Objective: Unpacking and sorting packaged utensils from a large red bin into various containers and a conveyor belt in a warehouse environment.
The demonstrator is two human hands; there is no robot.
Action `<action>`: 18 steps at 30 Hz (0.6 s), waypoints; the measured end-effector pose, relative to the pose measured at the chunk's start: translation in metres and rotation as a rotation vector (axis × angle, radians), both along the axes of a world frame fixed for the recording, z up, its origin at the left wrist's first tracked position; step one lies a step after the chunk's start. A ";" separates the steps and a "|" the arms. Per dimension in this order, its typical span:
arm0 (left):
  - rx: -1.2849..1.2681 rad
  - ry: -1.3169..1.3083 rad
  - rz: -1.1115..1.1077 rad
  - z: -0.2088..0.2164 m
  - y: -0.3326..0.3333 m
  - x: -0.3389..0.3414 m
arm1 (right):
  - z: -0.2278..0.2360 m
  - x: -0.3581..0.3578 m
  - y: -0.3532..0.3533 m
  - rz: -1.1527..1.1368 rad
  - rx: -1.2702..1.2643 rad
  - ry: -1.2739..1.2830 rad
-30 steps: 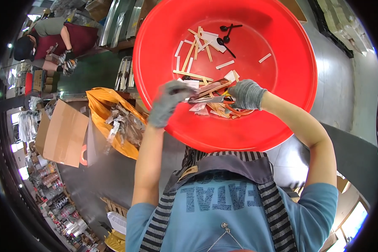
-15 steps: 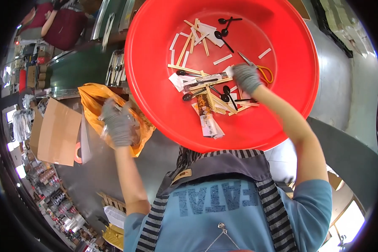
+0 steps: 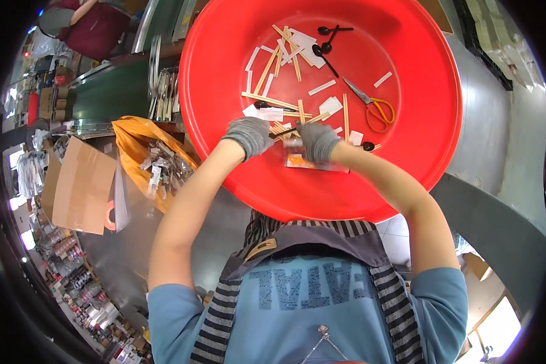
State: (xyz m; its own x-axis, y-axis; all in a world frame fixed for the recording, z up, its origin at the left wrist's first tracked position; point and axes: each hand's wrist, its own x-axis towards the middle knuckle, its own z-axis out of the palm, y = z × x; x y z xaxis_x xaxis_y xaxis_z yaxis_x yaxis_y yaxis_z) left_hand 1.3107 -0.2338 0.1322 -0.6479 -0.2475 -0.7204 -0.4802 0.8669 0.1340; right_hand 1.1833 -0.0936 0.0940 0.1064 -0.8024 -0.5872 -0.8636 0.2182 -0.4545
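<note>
My left hand (image 3: 250, 138), in a grey knitted glove, is closed over the near left part of a pile inside the large red tub (image 3: 428, 130). My right hand (image 3: 317, 143), gloved alike, is curled above the pile's middle. A thin black handle (image 3: 283, 131) spans between them; what each hand grips is hidden. Under my right hand a clear and orange packet (image 3: 298, 160) shows, blurred. Around them lie wooden chopsticks (image 3: 272, 99), white paper pieces (image 3: 330, 106) and a black spoon (image 3: 368, 146). Scissors (image 3: 370, 103) with orange handles lie to the right.
Farther back in the tub are more chopsticks (image 3: 262, 74), paper strips and black spoons (image 3: 326, 59). To the left stands an orange bag (image 3: 133, 145) of plastic wrappers, beside a cardboard box (image 3: 82, 185). A person (image 3: 94, 30) is at the far left, beyond a green surface (image 3: 112, 97).
My left hand has moved from the orange bag into the tub. My right hand has shifted left and nearer, away from the scissors. The packets in the pile have changed position.
</note>
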 end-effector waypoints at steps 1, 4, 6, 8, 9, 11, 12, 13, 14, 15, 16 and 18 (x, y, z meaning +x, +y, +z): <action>0.016 -0.029 -0.002 -0.008 0.003 -0.004 | -0.010 0.010 0.018 0.073 -0.126 0.062; 0.082 -0.037 -0.043 -0.027 0.011 -0.016 | -0.079 0.037 0.046 0.144 -0.122 0.278; 0.080 -0.066 0.000 -0.028 0.013 -0.013 | -0.080 0.032 0.044 -0.076 -0.053 0.133; 0.119 -0.146 -0.055 -0.017 0.008 -0.006 | -0.064 0.012 0.033 -0.349 -0.024 -0.069; 0.217 -0.060 -0.025 0.009 0.008 -0.011 | -0.006 -0.006 0.019 -0.485 0.039 -0.229; 0.350 0.240 0.150 -0.010 0.008 0.014 | -0.009 -0.023 0.016 -0.503 -0.467 -0.685; 0.457 0.352 0.216 0.007 0.019 0.006 | 0.015 -0.029 0.011 -0.505 -0.484 -0.679; 0.692 0.507 0.392 0.018 0.029 -0.002 | 0.034 -0.033 0.009 -0.510 -0.504 -0.669; 0.921 0.660 0.575 0.026 0.039 -0.008 | 0.045 -0.030 0.010 -0.505 -0.649 -0.700; 1.168 0.819 0.799 0.027 0.052 -0.015 | 0.061 -0.027 0.009 -0.503 -0.757 -0.657; 1.001 1.045 0.804 0.029 0.059 -0.026 | 0.075 -0.024 0.007 -0.499 -0.863 -0.613; 0.921 1.155 0.851 0.059 0.065 -0.043 | 0.088 -0.027 0.002 -0.428 -0.985 -0.495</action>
